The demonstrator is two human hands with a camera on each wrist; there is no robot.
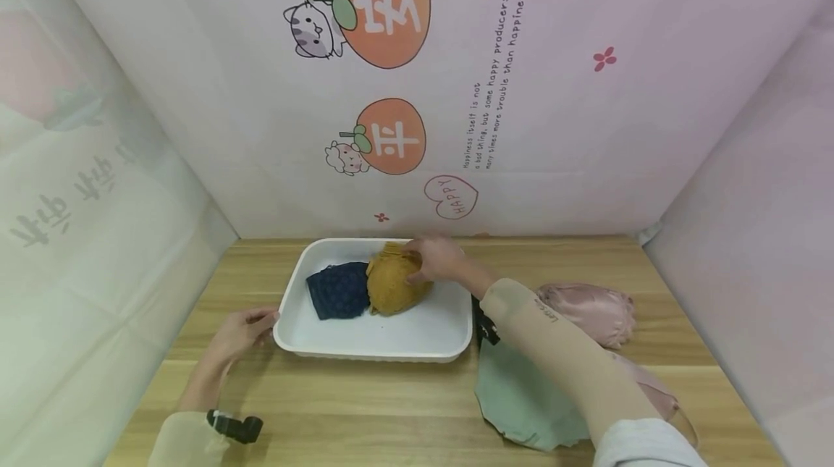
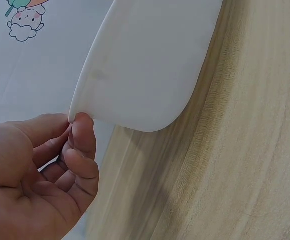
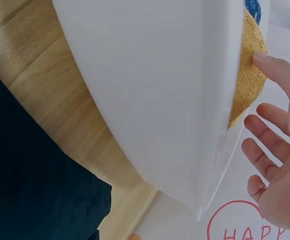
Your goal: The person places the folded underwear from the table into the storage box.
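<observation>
The thumb and fingertips of my left hand pinch the left rim of a white plastic tray; the left wrist view shows the grip close up at the tray's corner. In the tray lie a navy folded cloth garment and, right beside it, a rounded mustard-yellow garment with a perforated, lace-like texture. My right hand is over the far right part of the tray. In the right wrist view its thumb touches the mustard garment, while the other fingers are spread and loosely bent.
Right of the tray, under and beside my right forearm, lie a mint-green cloth, a shiny pink garment and another pink piece. Dark cloth shows beside the tray. Printed white sheets wall in the wooden table.
</observation>
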